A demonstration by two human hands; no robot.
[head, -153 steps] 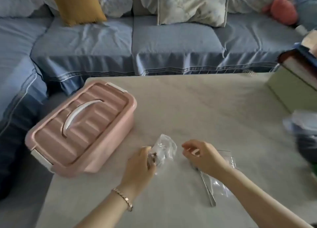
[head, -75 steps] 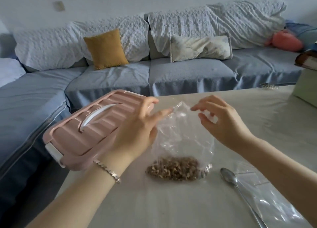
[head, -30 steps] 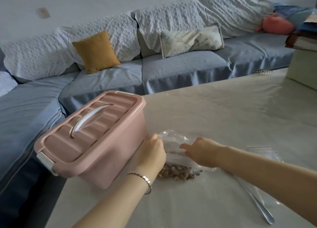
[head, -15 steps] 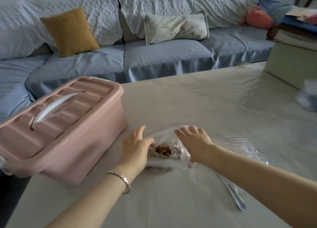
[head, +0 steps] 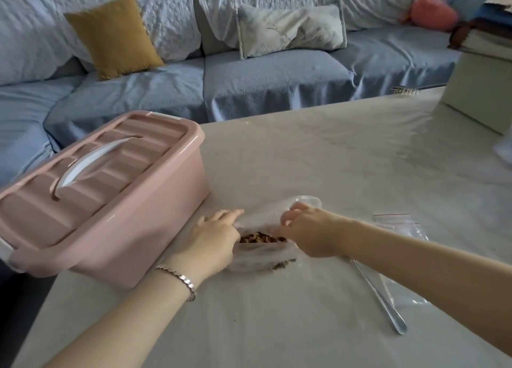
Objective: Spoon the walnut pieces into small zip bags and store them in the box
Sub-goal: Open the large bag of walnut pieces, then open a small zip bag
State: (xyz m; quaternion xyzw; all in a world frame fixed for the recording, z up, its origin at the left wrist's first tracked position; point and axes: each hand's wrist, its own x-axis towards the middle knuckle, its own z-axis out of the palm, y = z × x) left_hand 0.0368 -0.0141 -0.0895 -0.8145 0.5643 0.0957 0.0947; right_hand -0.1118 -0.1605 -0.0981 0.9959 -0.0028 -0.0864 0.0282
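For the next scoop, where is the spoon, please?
Head view: the spoon lies on the table, right of the walnut bag, alongside the empty zip bag.

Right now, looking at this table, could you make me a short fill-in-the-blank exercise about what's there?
1. The box with the white handle is ____ in colour.
2. The left hand and right hand hold a clear bag of brown ____ pieces.
3. The spoon lies on the table to the ____ of that bag.
Missing words: pink; walnut; right.
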